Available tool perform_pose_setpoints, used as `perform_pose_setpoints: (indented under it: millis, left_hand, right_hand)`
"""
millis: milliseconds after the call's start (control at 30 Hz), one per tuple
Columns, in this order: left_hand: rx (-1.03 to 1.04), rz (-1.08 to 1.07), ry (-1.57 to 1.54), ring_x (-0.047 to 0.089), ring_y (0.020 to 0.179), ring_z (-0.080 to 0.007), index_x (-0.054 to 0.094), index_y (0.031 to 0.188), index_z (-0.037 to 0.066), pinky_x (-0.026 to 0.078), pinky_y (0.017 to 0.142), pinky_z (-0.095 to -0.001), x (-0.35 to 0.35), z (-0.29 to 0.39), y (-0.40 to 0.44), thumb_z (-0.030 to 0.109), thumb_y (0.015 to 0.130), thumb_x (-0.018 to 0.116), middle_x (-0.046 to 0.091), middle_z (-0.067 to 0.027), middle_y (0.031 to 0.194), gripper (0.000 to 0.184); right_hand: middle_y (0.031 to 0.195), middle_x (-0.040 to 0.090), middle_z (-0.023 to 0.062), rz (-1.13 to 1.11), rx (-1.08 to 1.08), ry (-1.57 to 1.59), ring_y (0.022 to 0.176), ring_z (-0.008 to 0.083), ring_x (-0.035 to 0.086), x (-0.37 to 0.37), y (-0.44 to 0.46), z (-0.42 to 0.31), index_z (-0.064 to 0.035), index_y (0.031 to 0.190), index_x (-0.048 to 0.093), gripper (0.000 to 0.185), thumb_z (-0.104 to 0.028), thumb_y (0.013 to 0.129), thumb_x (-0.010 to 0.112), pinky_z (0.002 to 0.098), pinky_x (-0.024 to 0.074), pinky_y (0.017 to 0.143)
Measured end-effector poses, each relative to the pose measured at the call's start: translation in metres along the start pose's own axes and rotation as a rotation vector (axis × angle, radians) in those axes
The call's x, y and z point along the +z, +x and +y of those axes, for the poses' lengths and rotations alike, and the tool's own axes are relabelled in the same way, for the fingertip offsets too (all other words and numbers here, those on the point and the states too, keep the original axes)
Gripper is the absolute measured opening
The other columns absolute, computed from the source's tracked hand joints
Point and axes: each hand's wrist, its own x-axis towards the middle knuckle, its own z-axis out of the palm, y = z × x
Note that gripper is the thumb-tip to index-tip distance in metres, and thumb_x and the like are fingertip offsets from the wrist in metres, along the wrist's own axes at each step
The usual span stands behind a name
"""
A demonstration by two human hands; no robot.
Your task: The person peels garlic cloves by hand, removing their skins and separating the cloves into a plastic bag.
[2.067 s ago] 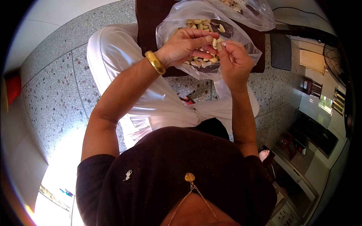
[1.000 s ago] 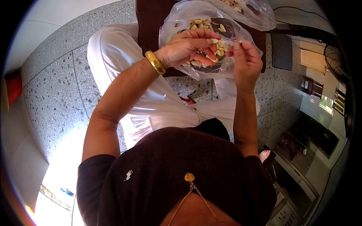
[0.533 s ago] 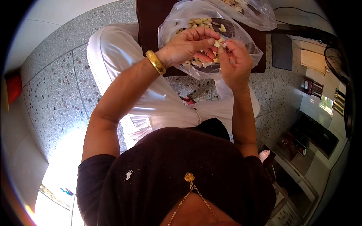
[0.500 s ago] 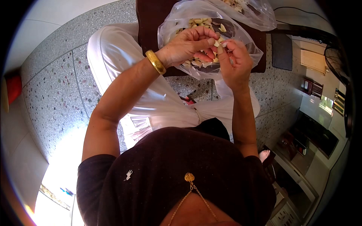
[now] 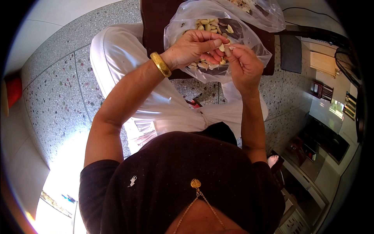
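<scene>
My left hand (image 5: 196,45), with a gold bangle at its wrist, pinches a pale garlic clove (image 5: 222,47) between thumb and fingers. Close beside it, my right hand (image 5: 246,67) has its thumb and fingertips pressed together on a small whitish scrap of garlic skin (image 5: 232,48). Both hands are over an open clear plastic bag (image 5: 255,43). Several garlic cloves (image 5: 206,26) lie in the bag beyond my left hand, and loose skins and cloves (image 5: 203,65) show below it. My fingers partly cover the clove.
The bag rests on a dark brown low table or stool (image 5: 159,17) in front of my legs. Another plastic bag (image 5: 269,17) with garlic bits stands behind it. A black fan (image 5: 346,64) is at the right. A small red and black object (image 5: 194,103) lies on the speckled floor (image 5: 58,85).
My right hand has moved slightly right, away from the clove, with the scrap of skin at its fingertips. My left hand stays nearly in place.
</scene>
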Motion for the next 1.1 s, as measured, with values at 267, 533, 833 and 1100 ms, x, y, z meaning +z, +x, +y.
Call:
perform_pose_setpoints:
  millis: [267,533,833,1100]
  left_hand:
    - [-0.036,-0.028,0.000,0.063,0.074,-0.0132,0.051,0.115,-0.003,0.055,0.067,-0.0231,0.000,0.001,-0.001,0.016,0.091,0.047,0.062,-0.0073,0.082,0.030]
    - [-0.062,-0.082,0.037,0.062,0.072,-0.0115,0.050,0.118,0.002,0.054,0.068,-0.0231,0.003,0.003,-0.003,0.016,0.092,0.046,0.059,-0.0034,0.079,0.031]
    - [-0.026,-0.012,0.120,0.059,0.071,-0.0084,0.053,0.105,0.005,0.052,0.066,-0.0214,0.002,0.002,-0.001,0.016,0.090,0.050,0.058,-0.0027,0.078,0.019]
    - [0.010,0.023,0.183,0.057,0.078,-0.0069,0.053,0.103,0.006,0.051,0.067,-0.0213,0.003,0.003,-0.001,0.014,0.089,0.052,0.058,-0.0013,0.087,0.016]
  right_hand:
    - [0.083,0.061,0.0112,-0.012,-0.108,-0.090,0.066,0.0193,0.059,0.001,-0.001,0.003,0.0004,0.081,0.058,0.006,-0.001,0.077,0.062,0.0258,0.0466,0.056]
    - [0.078,0.056,0.0085,0.099,0.013,0.047,0.063,0.0144,0.056,0.001,-0.004,0.018,0.0008,0.082,0.056,0.005,0.000,0.080,0.060,0.0240,0.0455,0.058]
    - [0.080,0.056,0.0029,0.142,0.396,0.505,0.064,0.0063,0.054,-0.006,0.000,-0.002,0.0025,0.085,0.057,0.006,-0.004,0.086,0.055,0.0183,0.0455,0.059]
    - [0.077,0.060,0.0042,-0.024,0.549,0.552,0.066,0.0069,0.055,0.002,-0.007,-0.001,0.0031,0.094,0.057,0.014,-0.009,0.086,0.057,0.0188,0.0463,0.059]
